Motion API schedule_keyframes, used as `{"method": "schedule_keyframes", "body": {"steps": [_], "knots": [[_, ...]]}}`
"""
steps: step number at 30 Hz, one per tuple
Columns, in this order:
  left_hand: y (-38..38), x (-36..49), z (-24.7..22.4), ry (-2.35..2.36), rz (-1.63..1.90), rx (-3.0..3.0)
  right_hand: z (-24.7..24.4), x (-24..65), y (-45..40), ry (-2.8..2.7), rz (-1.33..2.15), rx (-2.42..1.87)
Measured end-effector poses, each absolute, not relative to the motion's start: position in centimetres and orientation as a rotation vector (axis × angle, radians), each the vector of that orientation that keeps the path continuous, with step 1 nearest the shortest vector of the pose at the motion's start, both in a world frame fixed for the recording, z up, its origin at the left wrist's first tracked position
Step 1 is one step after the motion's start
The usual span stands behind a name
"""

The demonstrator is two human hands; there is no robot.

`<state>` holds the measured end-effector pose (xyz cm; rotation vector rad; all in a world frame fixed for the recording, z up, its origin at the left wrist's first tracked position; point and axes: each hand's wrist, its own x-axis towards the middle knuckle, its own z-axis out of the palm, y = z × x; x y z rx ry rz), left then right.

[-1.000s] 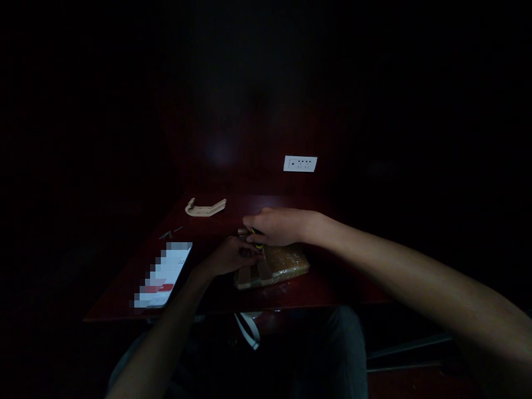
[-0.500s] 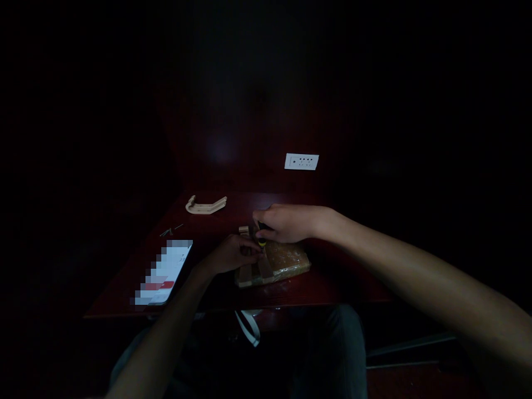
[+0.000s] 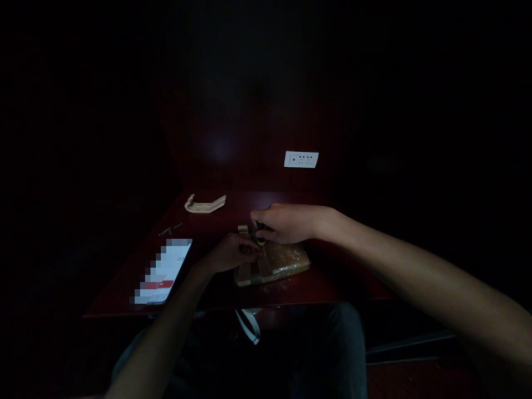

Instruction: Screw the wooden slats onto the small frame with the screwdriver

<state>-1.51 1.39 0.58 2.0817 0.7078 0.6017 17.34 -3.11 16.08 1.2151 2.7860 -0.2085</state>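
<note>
My right hand is closed around a black and yellow screwdriver, which points down at a pale wooden piece. Beside its tip, my left hand is closed, with fingertips pinched near the wooden piece; what they hold, if anything, is too small and dark to make out. Under and right of the wooden piece lies a brown block wrapped in shiny clear film. A small end of wood shows behind my left hand.
A curved wooden piece lies at the back left of the dark red table. Several screws and a lit phone are on the left. A white socket is on the wall behind.
My right hand and the screwdriver have shifted very slightly, with the fingers turned a little to the left. My left hand stays in nearly the same place.
</note>
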Motion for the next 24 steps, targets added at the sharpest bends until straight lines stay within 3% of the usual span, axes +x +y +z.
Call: {"method": "schedule_keyframes", "body": {"steps": [24], "knots": [[1.5,-1.4,0.3,0.702,0.588,2.092,16.3,16.4,-3.0,2.702,-0.182,1.279]]}}
